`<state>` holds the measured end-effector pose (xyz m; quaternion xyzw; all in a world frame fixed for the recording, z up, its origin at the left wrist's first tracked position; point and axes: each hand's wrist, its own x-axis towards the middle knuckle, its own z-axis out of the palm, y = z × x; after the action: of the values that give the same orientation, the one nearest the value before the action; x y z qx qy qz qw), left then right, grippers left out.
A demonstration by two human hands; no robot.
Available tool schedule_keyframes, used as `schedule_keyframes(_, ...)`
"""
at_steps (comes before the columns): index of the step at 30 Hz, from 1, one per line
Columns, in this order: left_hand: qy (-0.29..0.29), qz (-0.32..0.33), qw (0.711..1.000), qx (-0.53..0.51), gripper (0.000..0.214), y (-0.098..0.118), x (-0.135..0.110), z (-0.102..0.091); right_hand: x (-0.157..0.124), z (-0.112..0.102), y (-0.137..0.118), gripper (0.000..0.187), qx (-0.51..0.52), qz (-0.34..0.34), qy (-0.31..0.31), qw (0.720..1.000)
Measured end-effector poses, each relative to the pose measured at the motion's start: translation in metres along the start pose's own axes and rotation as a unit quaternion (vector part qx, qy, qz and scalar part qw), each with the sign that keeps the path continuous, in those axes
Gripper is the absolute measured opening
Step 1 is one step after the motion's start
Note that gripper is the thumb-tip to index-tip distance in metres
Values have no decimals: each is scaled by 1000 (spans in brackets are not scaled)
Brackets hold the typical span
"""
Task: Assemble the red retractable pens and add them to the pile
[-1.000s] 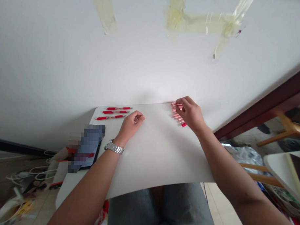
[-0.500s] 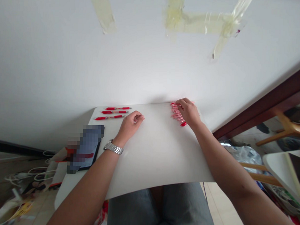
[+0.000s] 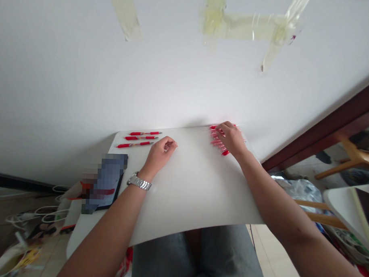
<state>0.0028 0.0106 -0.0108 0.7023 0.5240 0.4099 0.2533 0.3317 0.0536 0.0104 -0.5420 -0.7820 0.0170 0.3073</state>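
A row of several red pens lies at the far right of a large white sheet on a small table. My right hand rests over that row, fingers curled down onto the pens; which one they pinch is hidden. My left hand, with a metal watch on its wrist, lies on the sheet in a loose fist with nothing showing in it. Three red pens lie side by side at the sheet's far left, just beyond my left hand.
A dark phone lies on the table's left edge. A white wall with tape strips rises right behind the table. Cables and clutter lie on the floor at left; a wooden chair and another table stand at right.
My right hand has shifted slightly farther back along the row of pens. My left hand has stayed where it was.
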Motion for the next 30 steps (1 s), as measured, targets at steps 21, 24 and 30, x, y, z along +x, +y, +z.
schedule_keyframes(21, 0, 0, 1000, 7, 25, 3, 0, -1, -1, 4, 3, 18, -13, -8, -11, 1000)
schedule_keyframes(24, 1, 1, 1000, 7, 24, 4, 0, -1, -2, 3, -1, 19, -11, -15, -3, 1000)
schedule_keyframes(30, 2, -1, 1000, 8, 23, -1, 0, 0, -5, 7, -16, 20, 34, -49, -2, 998)
